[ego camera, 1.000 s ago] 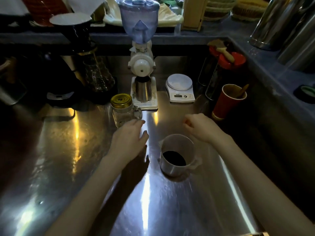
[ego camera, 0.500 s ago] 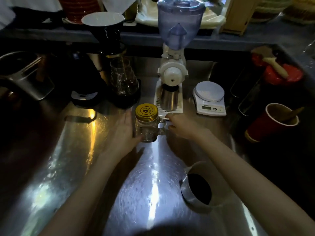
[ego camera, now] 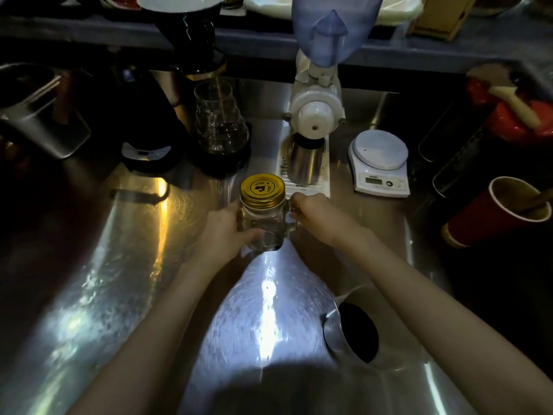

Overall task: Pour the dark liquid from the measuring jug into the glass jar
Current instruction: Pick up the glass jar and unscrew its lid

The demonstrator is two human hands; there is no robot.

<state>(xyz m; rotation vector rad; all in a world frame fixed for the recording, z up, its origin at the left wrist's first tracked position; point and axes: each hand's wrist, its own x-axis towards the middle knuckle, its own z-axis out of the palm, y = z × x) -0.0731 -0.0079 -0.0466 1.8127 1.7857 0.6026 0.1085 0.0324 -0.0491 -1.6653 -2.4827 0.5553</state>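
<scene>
Fingers of left hand (ego camera: 223, 232) wrapped round glass jar (ego camera: 263, 226), right hand (ego camera: 314, 217) pinching its handle; gold lid (ego camera: 262, 188) on; measuring jug (ego camera: 351, 332) apart, near right forearm.

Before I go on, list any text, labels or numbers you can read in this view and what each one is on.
No text can be read anywhere.
Gold lid of the glass jar: a dark round emblem, its lettering too blurred.
White kitchen scale: display too small to read.
Black base at left: pale panel, unreadable.
Measuring jug: no markings visible.

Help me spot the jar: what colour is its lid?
Gold lid with a dark emblem, head view.
</scene>
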